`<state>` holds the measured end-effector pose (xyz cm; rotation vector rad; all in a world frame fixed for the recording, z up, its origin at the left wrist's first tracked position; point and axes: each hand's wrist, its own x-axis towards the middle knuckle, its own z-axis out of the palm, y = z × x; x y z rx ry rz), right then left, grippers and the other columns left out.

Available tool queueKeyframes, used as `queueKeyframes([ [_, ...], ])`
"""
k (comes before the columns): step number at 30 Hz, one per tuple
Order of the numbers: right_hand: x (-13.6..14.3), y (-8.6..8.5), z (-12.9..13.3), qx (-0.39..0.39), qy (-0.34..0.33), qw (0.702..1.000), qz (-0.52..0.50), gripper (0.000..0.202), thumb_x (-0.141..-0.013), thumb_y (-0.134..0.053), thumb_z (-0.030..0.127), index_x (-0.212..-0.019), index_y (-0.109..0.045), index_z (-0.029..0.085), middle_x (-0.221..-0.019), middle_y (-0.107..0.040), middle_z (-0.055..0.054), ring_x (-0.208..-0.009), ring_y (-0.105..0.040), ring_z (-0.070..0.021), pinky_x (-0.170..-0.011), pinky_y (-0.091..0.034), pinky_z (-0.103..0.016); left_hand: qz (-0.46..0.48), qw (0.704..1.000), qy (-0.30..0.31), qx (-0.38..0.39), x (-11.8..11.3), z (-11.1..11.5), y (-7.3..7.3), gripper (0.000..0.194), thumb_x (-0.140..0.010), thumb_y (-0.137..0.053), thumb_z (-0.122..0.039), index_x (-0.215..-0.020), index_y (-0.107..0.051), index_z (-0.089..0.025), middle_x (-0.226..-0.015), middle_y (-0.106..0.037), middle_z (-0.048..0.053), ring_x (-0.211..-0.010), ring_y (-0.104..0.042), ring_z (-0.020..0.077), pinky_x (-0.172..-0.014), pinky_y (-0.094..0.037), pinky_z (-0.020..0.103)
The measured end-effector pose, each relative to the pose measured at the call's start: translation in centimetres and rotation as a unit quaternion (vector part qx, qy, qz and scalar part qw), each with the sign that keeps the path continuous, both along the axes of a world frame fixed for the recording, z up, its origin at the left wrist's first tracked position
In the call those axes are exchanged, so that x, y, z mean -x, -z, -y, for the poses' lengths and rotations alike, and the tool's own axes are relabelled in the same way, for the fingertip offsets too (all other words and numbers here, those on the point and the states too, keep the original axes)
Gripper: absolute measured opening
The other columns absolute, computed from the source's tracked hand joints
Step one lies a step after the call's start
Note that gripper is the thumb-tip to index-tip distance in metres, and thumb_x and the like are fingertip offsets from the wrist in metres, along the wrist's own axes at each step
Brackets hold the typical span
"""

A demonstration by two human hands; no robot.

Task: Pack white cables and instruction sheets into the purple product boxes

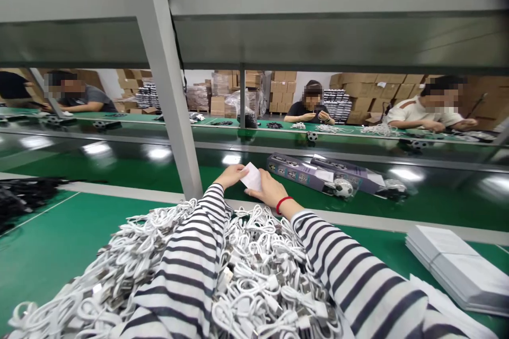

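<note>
Both of my arms reach forward over a large heap of white USB cables [262, 270]. My left hand [231, 176] pinches the left edge of a small white folded paper [252, 176]. On the paper's other side my right hand [269, 189], with a red band at the wrist, grips it between thumb and fingers. Just right of my hands, two purple printed boxes [296, 169] lie on the dark green belt, their near ends open. A football-patterned ball [342, 188] in clear plastic sticks out of the nearer box.
A grey post [163, 74] rises left of my hands, below a wide overhead shelf [318, 37]. Stacked white papers [457, 265] lie at the right, black cables [27, 196] at the left. Several people sit across the belt [222, 156], before stacked cartons [282, 95].
</note>
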<state>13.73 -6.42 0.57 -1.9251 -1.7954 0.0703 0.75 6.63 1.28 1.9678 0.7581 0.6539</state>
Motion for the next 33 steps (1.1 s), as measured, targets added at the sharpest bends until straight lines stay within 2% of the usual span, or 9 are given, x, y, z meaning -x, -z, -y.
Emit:
queueKeyframes([
  [3,-0.5,0.1,0.0,-0.015,-0.036,0.999,0.002,0.078,-0.065,-0.064,0.058,-0.124,-0.034,0.015,-0.113,-0.052,-0.014,-0.105,-0.051,-0.0277,-0.08,-0.043,-0.037,0.022,0.999,0.004,0.037,0.0,1.1,-0.9,0.04,-0.068,-0.062,-0.047,-0.091,-0.062,-0.014,-0.085,-0.063,0.006,-0.081,-0.057,0.0204,-0.067,-0.044,0.027],
  [7,-0.6,0.0,0.0,-0.069,-0.058,0.996,-0.014,0.072,-0.075,-0.059,0.043,-0.131,-0.026,0.012,-0.117,-0.049,-0.016,-0.109,-0.048,-0.0262,-0.087,-0.041,-0.038,0.067,0.981,0.011,0.18,0.0,2.9,-2.2,0.052,-0.074,-0.053,-0.061,-0.103,-0.059,-0.018,-0.099,-0.062,0.008,-0.091,-0.056,0.0218,-0.071,-0.045,0.028],
  [10,-0.3,-0.1,-0.1,-0.109,-0.059,0.992,-0.008,0.078,-0.075,-0.059,0.037,-0.136,-0.017,0.011,-0.123,-0.045,-0.019,-0.111,-0.046,-0.0279,-0.088,-0.04,-0.04,0.088,0.957,0.031,0.274,0.0,3.9,-2.9,0.06,-0.076,-0.042,-0.068,-0.106,-0.057,-0.018,-0.106,-0.06,0.011,-0.094,-0.055,0.0243,-0.07,-0.046,0.03],
  [13,-0.3,0.0,-0.2,-0.114,-0.067,0.991,0.012,0.08,-0.074,-0.059,0.037,-0.137,-0.015,0.012,-0.121,-0.046,-0.018,-0.108,-0.046,-0.029,-0.086,-0.04,-0.042,0.058,0.94,0.068,0.329,0.2,4.6,-3.5,0.062,-0.076,-0.039,-0.071,-0.104,-0.057,-0.018,-0.103,-0.061,0.011,-0.087,-0.056,0.0246,-0.067,-0.046,0.032],
  [17,-0.4,0.2,-0.2,-0.122,-0.057,0.99,0.039,0.078,-0.074,-0.058,0.034,-0.136,-0.017,0.011,-0.121,-0.045,-0.018,-0.108,-0.045,-0.0297,-0.087,-0.039,-0.043,0.041,0.908,0.127,0.396,0.3,5.3,-3.9,0.058,-0.073,-0.046,-0.069,-0.096,-0.059,-0.018,-0.09,-0.062,0.009,-0.074,-0.056,0.0216,-0.069,-0.045,0.034],
  [20,-0.4,0.1,0.0,-0.133,-0.065,0.988,0.042,0.076,-0.075,-0.057,0.038,-0.135,-0.019,0.01,-0.12,-0.046,-0.019,-0.108,-0.044,-0.0302,-0.087,-0.038,-0.043,0.039,0.9,0.141,0.411,0.2,5.6,-3.9,0.056,-0.073,-0.048,-0.069,-0.091,-0.06,-0.017,-0.079,-0.061,0.008,-0.064,-0.053,0.0192,-0.069,-0.045,0.035],
  [24,-0.3,-0.2,0.2,-0.142,-0.08,0.986,0.038,0.076,-0.076,-0.054,0.047,-0.133,-0.021,0.01,-0.117,-0.047,-0.017,-0.105,-0.046,-0.0294,-0.086,-0.038,-0.043,0.026,0.906,0.143,0.397,0.1,5.6,-3.7,0.056,-0.074,-0.047,-0.069,-0.093,-0.061,-0.018,-0.07,-0.058,0.006,-0.054,-0.048,0.0161,-0.065,-0.044,0.034],
  [29,-0.6,-0.1,0.2,-0.133,-0.084,0.986,0.044,0.077,-0.076,-0.054,0.048,-0.133,-0.021,0.01,-0.117,-0.047,-0.017,-0.104,-0.046,-0.0284,-0.085,-0.04,-0.042,-0.001,0.919,0.16,0.361,0.0,5.2,-3.3,0.061,-0.075,-0.041,-0.072,-0.101,-0.059,-0.021,-0.073,-0.057,0.005,-0.056,-0.047,0.0151,-0.065,-0.041,0.03],
  [33,-1.0,0.2,0.1,-0.134,-0.072,0.987,0.05,0.075,-0.075,-0.057,0.042,-0.133,-0.021,0.011,-0.121,-0.045,-0.018,-0.108,-0.045,-0.0285,-0.086,-0.04,-0.042,0.007,0.929,0.147,0.341,-0.1,4.9,-3.1,0.063,-0.073,-0.041,-0.074,-0.103,-0.058,-0.02,-0.076,-0.057,0.005,-0.06,-0.048,0.015,-0.064,-0.041,0.027],
])
